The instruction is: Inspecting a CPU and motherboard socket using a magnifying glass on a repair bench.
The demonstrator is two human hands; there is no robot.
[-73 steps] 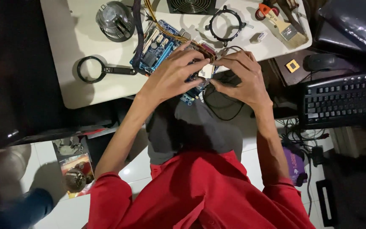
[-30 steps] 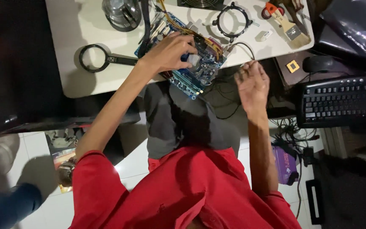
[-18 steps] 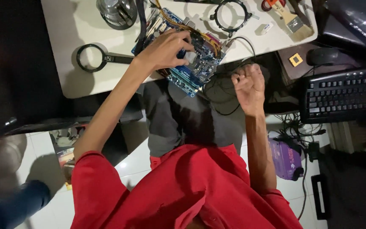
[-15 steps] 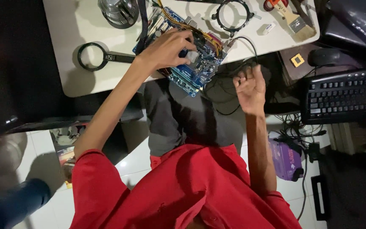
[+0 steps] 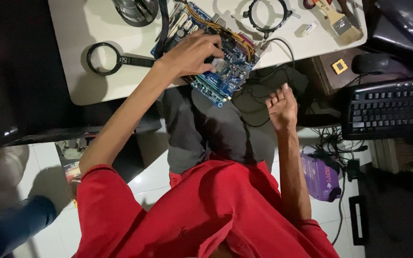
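White worktable, cluttered with parts, with a blue motherboard (image 5: 213,62) overhanging its near edge above our lap.

Our left hand (image 5: 192,51) lies on the board, fingers curled over its middle near the socket; whether they pinch anything we cannot tell. Our right hand (image 5: 281,104) hangs off the table beside the black cables (image 5: 259,91), loosely half-closed and apparently empty. A magnifying glass (image 5: 108,59) lies to the left, a black ring bracket (image 5: 265,15) and a brush (image 5: 340,21) beyond, a keyboard (image 5: 392,108) at right. To work well here, we judge the board should sit fully on the table, since part of it juts over the edge; we would press lightly, steady it by its rim with the free hand, and keep the yellow wires (image 5: 211,24) clear of our fingers.
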